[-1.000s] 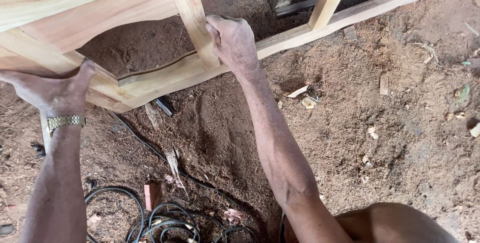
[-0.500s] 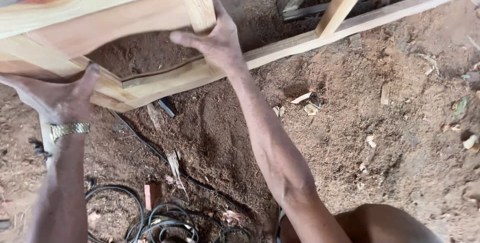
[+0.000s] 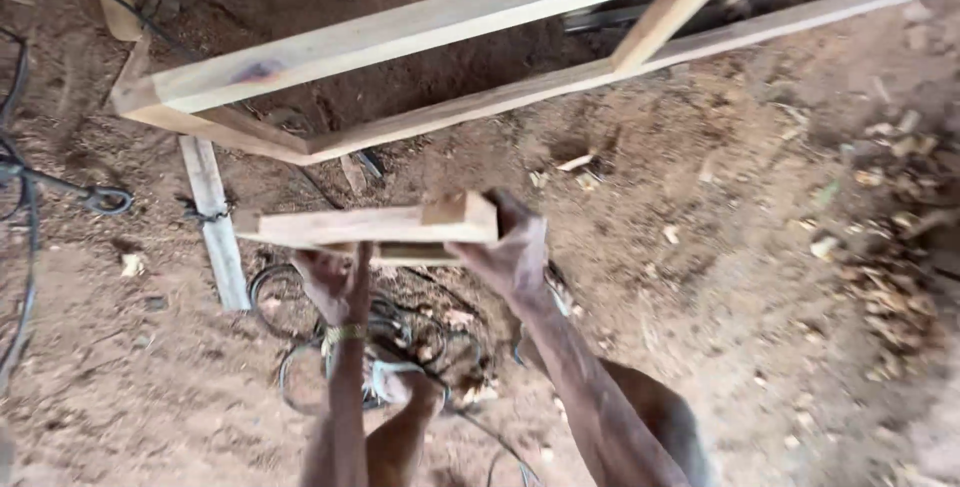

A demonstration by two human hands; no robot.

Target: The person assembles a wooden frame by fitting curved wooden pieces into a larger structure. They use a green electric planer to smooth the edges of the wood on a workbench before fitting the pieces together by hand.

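Underfoot, sawdust-strewn dirt floor (image 3: 760,277)

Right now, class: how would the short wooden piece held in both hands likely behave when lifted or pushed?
The wooden piece probably stays stiff: it spans level between the left hand and right hand without sagging. Its flat, squared faces suggest it would slide, not roll. It looks fairly light, being held well above the dirt floor.

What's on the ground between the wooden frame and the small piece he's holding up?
In the head view, mostly bare dirt with a few wood scraps lies between the frame and the held piece.
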